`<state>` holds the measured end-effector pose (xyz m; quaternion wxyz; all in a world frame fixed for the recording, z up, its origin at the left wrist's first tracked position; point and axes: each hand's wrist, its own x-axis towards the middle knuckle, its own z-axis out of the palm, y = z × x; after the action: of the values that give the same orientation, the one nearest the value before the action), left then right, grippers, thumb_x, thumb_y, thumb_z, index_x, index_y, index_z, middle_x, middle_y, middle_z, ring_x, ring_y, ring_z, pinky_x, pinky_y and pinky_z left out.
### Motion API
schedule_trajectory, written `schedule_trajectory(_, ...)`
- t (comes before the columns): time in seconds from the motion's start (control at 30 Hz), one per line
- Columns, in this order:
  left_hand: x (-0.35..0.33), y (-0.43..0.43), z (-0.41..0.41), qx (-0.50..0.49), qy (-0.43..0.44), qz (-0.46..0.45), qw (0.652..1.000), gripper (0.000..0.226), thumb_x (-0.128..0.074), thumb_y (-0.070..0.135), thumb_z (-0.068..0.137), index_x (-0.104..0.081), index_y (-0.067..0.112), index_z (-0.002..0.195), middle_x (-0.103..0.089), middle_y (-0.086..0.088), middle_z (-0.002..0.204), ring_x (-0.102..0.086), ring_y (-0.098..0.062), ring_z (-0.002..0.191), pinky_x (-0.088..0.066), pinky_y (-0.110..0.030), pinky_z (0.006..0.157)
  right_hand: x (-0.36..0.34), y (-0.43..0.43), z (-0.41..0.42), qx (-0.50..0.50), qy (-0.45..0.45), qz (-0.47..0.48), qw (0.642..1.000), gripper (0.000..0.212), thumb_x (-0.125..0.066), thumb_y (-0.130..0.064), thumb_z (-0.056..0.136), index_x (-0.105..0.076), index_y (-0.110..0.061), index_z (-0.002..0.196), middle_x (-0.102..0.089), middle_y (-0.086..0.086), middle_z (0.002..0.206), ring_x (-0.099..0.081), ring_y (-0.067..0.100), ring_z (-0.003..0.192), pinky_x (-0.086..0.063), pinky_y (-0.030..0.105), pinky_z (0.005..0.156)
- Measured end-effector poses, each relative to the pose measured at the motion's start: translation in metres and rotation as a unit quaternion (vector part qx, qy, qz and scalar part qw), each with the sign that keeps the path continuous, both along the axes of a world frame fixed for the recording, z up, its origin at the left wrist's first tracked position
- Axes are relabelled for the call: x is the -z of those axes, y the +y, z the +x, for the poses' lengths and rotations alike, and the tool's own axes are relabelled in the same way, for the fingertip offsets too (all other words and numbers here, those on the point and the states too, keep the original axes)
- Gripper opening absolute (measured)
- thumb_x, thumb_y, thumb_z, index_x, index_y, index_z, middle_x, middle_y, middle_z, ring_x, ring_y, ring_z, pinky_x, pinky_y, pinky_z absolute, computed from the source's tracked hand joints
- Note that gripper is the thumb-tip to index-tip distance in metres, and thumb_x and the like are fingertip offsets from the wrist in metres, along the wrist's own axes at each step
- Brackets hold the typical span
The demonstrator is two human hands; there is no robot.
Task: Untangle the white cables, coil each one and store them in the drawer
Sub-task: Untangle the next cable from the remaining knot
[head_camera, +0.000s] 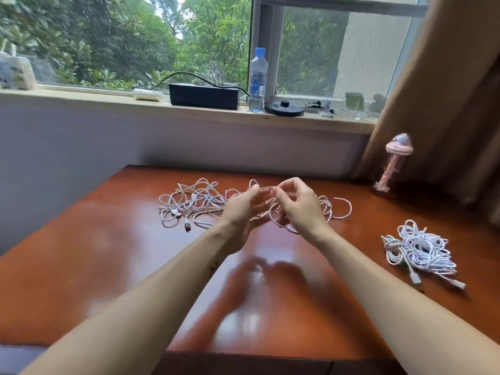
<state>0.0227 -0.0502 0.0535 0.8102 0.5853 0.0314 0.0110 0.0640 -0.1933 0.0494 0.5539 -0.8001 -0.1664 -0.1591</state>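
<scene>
pink bottle (pixel 400 148) holds straw (pixel 385 175); right hand (pixel 300 208) pinches cable (pixel 266 187)

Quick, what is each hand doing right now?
Left hand: closed, pinching a white cable.
Right hand: closed, pinching the same cable.

Strong daylight from behind, with glare on a glossy desk.

Daylight comes through the window (pixel 135 36) beyond the desk (pixel 108 266), and the wall (pixel 81 136) under it sits in soft shade. The polished desk top shows pale, hazy glare patches on the left and a smeared dark reflection of the forearms (pixel 121 320) at centre. The white cables (pixel 194 204) look fairly sharp, while the forearms near the bottom edge are soft. Wide-angle distortion tilts the window frame and the curtain (pixel 446 90).
</scene>
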Motion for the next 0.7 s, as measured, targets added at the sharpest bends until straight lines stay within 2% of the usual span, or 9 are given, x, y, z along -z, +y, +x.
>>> schedule_trajectory(0.1,0.008,-0.009,0.008,-0.019,0.013,-0.014,1.0,0.046,-0.034,0.041,0.109,-0.071,0.014,0.104,-0.078,-0.003,0.1,-0.072,-0.017,0.093,-0.055,-0.037,0.088,0.007,-0.001,0.001,-0.002,-0.006,0.01,1.0,0.012,-0.072,-0.025,0.094,-0.067,-0.016,0.087,-0.073,0.003,0.071,-0.07,0.019,0.058,-0.054,0.026,0.054)
schedule_trajectory(0.2,0.012,-0.015,0.015,-0.038,0.019,-0.03,0.999,0.049,-0.028,0.044,0.11,-0.069,0.017,0.105,-0.078,-0.001,0.091,-0.072,-0.016,0.085,-0.056,-0.033,0.078,0.015,0.0,0.004,0.008,-0.017,0.007,1.0,0.012,-0.076,-0.024,0.091,-0.07,-0.016,0.086,-0.07,0.006,0.069,-0.066,0.017,0.053,-0.053,0.029,0.047)
schedule_trajectory(0.27,0.014,-0.016,0.019,-0.042,0.014,-0.033,0.998,0.05,-0.027,0.046,0.11,-0.068,0.019,0.106,-0.078,-0.001,0.089,-0.072,-0.017,0.083,-0.057,-0.032,0.076,0.021,0.003,0.008,0.021,-0.029,-0.001,0.999,0.01,-0.077,-0.025,0.09,-0.072,-0.017,0.086,-0.07,0.006,0.071,-0.066,0.015,0.054,-0.054,0.032,0.048)
schedule_trajectory(0.4,0.018,-0.016,0.025,-0.012,-0.005,-0.046,0.999,0.055,-0.025,0.055,0.107,-0.065,0.019,0.121,-0.076,-0.006,0.107,-0.073,-0.018,0.095,-0.058,-0.038,0.082,0.028,0.011,0.013,0.038,-0.019,0.025,0.999,0.011,-0.076,-0.028,0.09,-0.073,-0.019,0.086,-0.073,-0.004,0.076,-0.071,0.015,0.058,-0.059,0.035,0.059)
schedule_trajectory(0.47,0.02,-0.016,0.028,0.002,-0.007,-0.067,0.998,0.058,-0.025,0.056,0.106,-0.062,0.015,0.126,-0.076,-0.008,0.11,-0.073,-0.019,0.098,-0.058,-0.035,0.08,0.03,0.015,0.017,0.067,-0.025,0.051,0.996,0.012,-0.078,-0.032,0.088,-0.074,-0.022,0.083,-0.072,-0.004,0.081,-0.07,0.011,0.062,-0.056,0.03,0.057)
schedule_trajectory(0.53,0.023,-0.015,0.031,0.012,-0.012,-0.068,0.998,0.057,-0.026,0.054,0.106,-0.061,0.014,0.125,-0.075,-0.01,0.11,-0.072,-0.02,0.093,-0.058,-0.031,0.072,0.032,0.019,0.019,0.086,-0.034,0.059,0.994,0.012,-0.079,-0.031,0.087,-0.077,-0.02,0.083,-0.068,-0.003,0.082,-0.066,0.003,0.062,-0.049,0.018,0.055)
schedule_trajectory(0.6,0.027,-0.013,0.034,0.018,-0.015,-0.044,0.999,0.055,-0.025,0.055,0.106,-0.063,0.018,0.122,-0.074,-0.01,0.11,-0.073,-0.021,0.083,-0.058,-0.032,0.066,0.035,0.02,0.023,0.091,-0.04,0.051,0.994,0.014,-0.081,-0.035,0.085,-0.079,-0.021,0.084,-0.061,-0.003,0.082,-0.063,0.002,0.065,-0.047,0.017,0.058)
schedule_trajectory(0.7,0.035,-0.005,0.042,0.017,-0.032,0.003,0.999,0.055,-0.025,0.057,0.106,-0.067,0.023,0.118,-0.076,-0.008,0.103,-0.071,-0.022,0.073,-0.057,-0.032,0.066,0.036,0.019,0.028,0.084,-0.05,0.033,0.995,0.015,-0.082,-0.04,0.083,-0.08,-0.026,0.085,-0.053,-0.004,0.079,-0.052,0.004,0.07,-0.043,0.02,0.066)
